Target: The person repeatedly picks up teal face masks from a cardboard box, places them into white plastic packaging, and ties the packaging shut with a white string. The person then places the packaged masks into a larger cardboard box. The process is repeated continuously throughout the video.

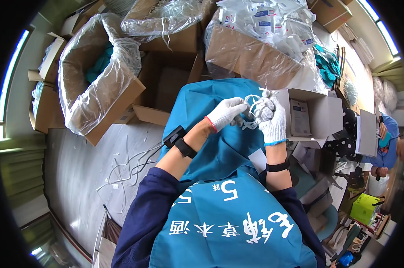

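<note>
Though gloved fingers bunch together, left hand and right hand both pinch white cord above blue cloth; cord ends hidden in right fist, shape unclear. Open box just beside.

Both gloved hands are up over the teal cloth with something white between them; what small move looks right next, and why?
Probably draw the loose white loops clear with the left hand. The right hand already has a grip on the white bundle, while the loops dangle between the hands over the teal cloth. What the bundle is cannot be told.
</note>
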Available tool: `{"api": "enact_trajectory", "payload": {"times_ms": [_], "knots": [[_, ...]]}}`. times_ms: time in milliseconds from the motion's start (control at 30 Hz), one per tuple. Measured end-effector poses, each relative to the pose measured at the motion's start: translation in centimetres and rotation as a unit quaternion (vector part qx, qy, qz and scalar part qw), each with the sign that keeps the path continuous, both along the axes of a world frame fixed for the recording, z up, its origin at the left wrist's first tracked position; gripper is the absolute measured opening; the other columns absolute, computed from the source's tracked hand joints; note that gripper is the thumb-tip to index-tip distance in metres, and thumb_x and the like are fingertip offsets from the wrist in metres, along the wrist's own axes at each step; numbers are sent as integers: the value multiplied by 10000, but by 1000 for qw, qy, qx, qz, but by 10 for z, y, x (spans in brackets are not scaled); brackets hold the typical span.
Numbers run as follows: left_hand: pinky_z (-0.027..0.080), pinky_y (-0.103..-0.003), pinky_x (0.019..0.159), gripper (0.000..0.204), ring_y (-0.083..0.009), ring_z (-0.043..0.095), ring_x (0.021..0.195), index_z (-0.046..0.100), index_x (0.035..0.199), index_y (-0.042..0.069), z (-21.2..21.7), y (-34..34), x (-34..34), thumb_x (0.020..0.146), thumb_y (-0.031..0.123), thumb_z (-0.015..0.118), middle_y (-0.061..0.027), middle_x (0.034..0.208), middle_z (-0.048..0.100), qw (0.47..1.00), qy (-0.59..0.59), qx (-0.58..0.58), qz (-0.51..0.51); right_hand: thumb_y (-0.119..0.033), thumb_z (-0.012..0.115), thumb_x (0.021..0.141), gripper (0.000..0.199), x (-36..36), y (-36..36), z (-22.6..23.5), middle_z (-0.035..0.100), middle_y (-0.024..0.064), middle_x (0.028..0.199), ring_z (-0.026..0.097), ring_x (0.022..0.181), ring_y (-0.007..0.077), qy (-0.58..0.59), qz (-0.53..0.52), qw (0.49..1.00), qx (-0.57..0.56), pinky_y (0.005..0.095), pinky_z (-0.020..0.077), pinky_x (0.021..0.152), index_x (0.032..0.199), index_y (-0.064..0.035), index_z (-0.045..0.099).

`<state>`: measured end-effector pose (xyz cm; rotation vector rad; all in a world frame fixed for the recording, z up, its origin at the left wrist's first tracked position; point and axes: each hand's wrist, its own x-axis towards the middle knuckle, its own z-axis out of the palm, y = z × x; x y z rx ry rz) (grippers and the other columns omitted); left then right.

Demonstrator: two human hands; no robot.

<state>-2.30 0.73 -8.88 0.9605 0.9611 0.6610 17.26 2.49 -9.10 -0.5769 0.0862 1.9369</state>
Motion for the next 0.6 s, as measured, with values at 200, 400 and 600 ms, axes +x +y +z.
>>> {"api": "enact_trajectory", "payload": {"times_ms": [200,400,600], "knots": [[423,-220,578,249,-81,566,676,670,1049,56,-12,-3,3,1016,275,557,-30,871,663,999,-34,-28,12,-321,487,1075,288,0,-3,-5,386,-57,594,307,431,51,-38,-15,999,1,200,282,385,1028,-62,605],[419,-222,563,224,-87,554,645,653,984,31,-15,-4,-1,1013,219,536,-45,853,659,994,-75,-83,6,-272,504,1069,243,-1,-4,-9,382,-53,609,313,440,51,-64,-28,997,17,200,272,387,1052,-50,603],[408,-223,535,235,-90,538,607,652,990,3,-17,-2,1,1007,209,541,-59,811,642,991,-34,-125,7,-242,503,1066,219,-1,-4,-15,377,-53,620,312,447,51,-75,-19,996,35,208,269,394,1054,-46,599]]}}
